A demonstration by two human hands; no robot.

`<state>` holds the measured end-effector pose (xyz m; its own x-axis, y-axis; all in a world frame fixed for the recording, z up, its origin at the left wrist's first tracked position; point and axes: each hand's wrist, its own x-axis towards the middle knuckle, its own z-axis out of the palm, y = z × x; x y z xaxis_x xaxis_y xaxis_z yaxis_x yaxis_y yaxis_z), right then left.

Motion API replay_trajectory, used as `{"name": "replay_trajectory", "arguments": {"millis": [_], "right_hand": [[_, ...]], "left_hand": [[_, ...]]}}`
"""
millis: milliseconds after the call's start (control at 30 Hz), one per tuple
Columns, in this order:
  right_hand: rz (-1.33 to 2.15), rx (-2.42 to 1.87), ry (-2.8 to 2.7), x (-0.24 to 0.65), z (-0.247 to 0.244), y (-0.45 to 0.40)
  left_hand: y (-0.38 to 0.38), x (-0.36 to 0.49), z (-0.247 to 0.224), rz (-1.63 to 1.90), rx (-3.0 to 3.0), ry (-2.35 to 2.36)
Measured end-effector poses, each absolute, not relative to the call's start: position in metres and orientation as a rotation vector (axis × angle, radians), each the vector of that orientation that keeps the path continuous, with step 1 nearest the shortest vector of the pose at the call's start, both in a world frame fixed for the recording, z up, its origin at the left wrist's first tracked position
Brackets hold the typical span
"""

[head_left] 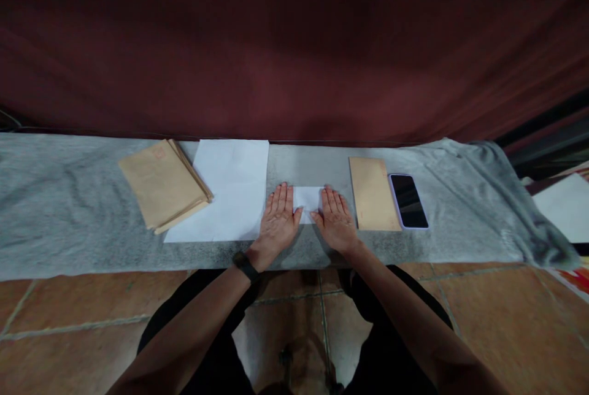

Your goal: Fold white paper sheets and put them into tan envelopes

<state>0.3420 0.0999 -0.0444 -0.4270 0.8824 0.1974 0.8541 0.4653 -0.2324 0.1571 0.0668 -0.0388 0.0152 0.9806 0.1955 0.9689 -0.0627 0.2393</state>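
Observation:
A small white piece of paper (307, 197), apparently folded, lies on the grey cloth between my hands. My left hand (278, 217) rests flat over its left end, fingers stretched forward and thumb pointing inward. Over the right end lies my right hand (337, 218), also flat with the fingers extended. Both palms hide the paper's ends. Just left of my left hand are large white sheets (230, 192). A brown envelope (375, 194) sits a little to the right of my right hand.
A stack of brown envelopes (163, 185) overlaps the white sheets' left side. Beside the single envelope lies a phone (408, 201) with a dark screen. Grey cloth (464, 199) covers the narrow surface. A dark red curtain (294, 76) hangs behind; tiled floor (83, 303) shows below.

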Motion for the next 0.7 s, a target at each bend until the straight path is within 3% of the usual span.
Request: {"name": "replay_trajectory", "arguments": {"millis": [700], "right_hand": [[0.146,-1.474,-2.38,0.3524,-0.0477,0.0904]], "left_hand": [[0.0582,0.1522,-0.0372,0.528,2.16,2.182]]}}
